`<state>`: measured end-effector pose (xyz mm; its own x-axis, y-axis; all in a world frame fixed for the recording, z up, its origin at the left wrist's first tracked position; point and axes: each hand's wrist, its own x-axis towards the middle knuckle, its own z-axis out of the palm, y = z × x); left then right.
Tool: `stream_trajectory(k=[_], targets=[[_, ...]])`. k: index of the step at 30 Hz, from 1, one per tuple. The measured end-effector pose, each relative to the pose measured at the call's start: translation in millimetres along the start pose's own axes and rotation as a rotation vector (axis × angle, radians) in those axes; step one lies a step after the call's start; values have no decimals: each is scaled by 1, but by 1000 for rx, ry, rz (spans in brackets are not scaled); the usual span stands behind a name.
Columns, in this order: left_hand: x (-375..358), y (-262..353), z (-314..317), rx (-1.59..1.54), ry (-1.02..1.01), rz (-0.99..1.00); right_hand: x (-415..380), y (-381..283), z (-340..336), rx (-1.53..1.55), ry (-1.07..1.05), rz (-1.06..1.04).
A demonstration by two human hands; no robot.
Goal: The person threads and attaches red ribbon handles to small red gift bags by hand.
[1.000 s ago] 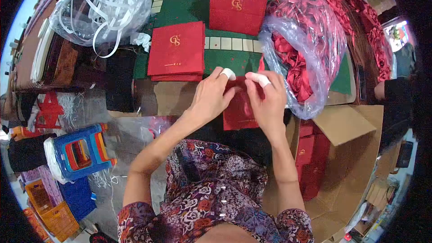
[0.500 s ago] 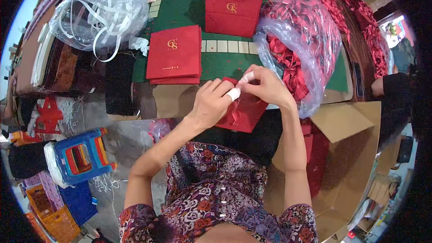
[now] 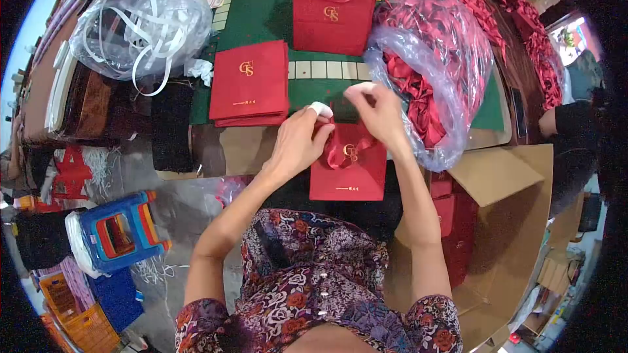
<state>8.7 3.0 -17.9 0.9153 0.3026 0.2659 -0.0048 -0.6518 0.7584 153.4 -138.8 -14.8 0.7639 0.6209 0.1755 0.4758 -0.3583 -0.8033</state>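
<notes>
A red paper gift bag [image 3: 358, 184] with a gold logo lies at the table's near edge, its front facing up. A loose loop of red ribbon [image 3: 336, 158] hangs over its front. My left hand [image 3: 297, 144] is closed at the bag's upper left corner, thumb and fingers around the ribbon. Above the upper right corner, my right hand [image 3: 381, 116] is closed with bent fingers; what it pinches is hidden. White tape wraps a finger on each hand.
Flat red bags [image 3: 248, 82] are stacked at left. Behind stands a red bag [image 3: 332, 21] topped with ribbons. A plastic sack of red ribbons [image 3: 451, 59] is at right, a clear bag of white straps [image 3: 154, 26] at far left. An open cardboard box [image 3: 504, 235] sits beside me.
My hands have moved apart, the right one upward and the left slightly leftward. The bag has straightened, and its logo and ribbon loop show now.
</notes>
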Motion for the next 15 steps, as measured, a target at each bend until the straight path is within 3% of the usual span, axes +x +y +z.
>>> stream_trajectory(k=[2, 11, 13, 15], targets=[[4, 2, -2, -28, 9, -69, 0, -4, -15, -68, 132, -2], [24, 10, 17, 320, 44, -84, -8, -2, -15, -519, 83, 113], [26, 9, 24, 352, 25, -155, -9, 0, -11, -519, 80, 109], [25, 5, 25, 329, 25, -167, -9, 2, -11, -306, 68, 78]])
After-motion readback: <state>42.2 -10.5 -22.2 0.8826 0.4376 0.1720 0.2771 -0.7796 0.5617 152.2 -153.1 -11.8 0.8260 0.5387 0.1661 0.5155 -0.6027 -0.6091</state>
